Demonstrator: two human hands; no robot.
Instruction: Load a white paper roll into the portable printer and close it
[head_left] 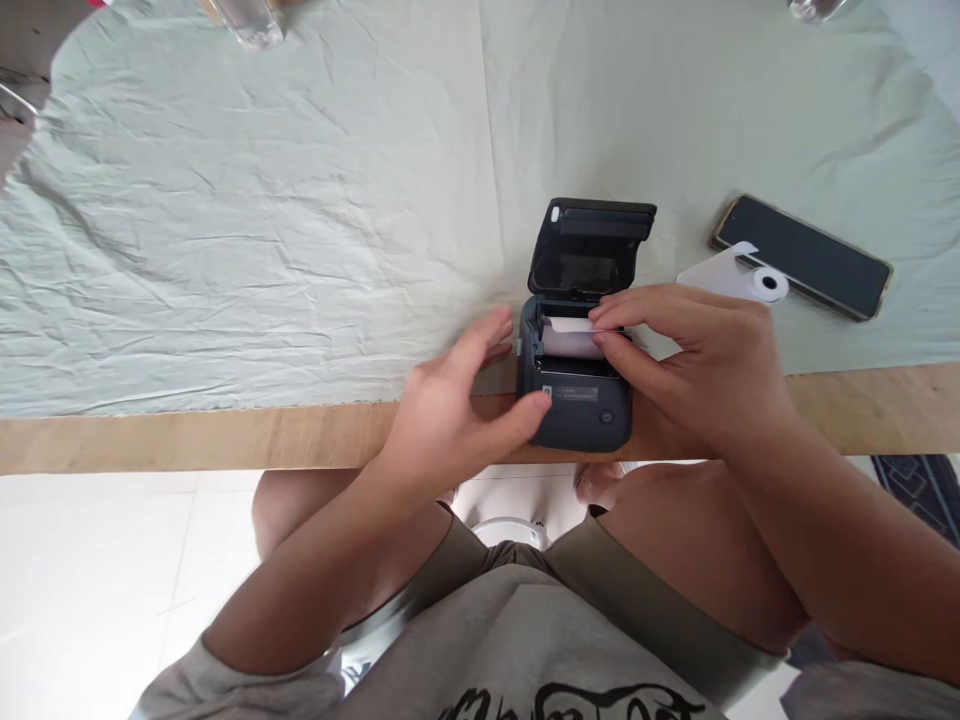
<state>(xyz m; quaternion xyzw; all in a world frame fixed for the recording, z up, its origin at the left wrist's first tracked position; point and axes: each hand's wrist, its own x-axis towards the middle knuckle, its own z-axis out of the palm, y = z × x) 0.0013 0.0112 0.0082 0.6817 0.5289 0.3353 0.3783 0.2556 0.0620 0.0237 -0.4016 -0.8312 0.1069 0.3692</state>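
A small dark label printer (pixel 577 425) lies at the table's front edge, its lid (pixel 589 250) raised and tilted back. In its bay sits a white paper roll (pixel 571 342). The fingertips and thumb of my right hand (pixel 697 350) pinch the right end of this roll. My left hand (pixel 457 400) is spread at the printer's left side, thumb over its front left part and fingers beside the left wall. The far fingers of that hand are partly hidden.
Behind my right hand are a loose curled paper strip and a small white roll (pixel 769 284). They overlap a black phone (pixel 810 255). A pale green cloth (pixel 300 200) covers the table up to a bare wooden edge (pixel 187 440). Clear glass-like objects (pixel 251 22) stand at the far edge.
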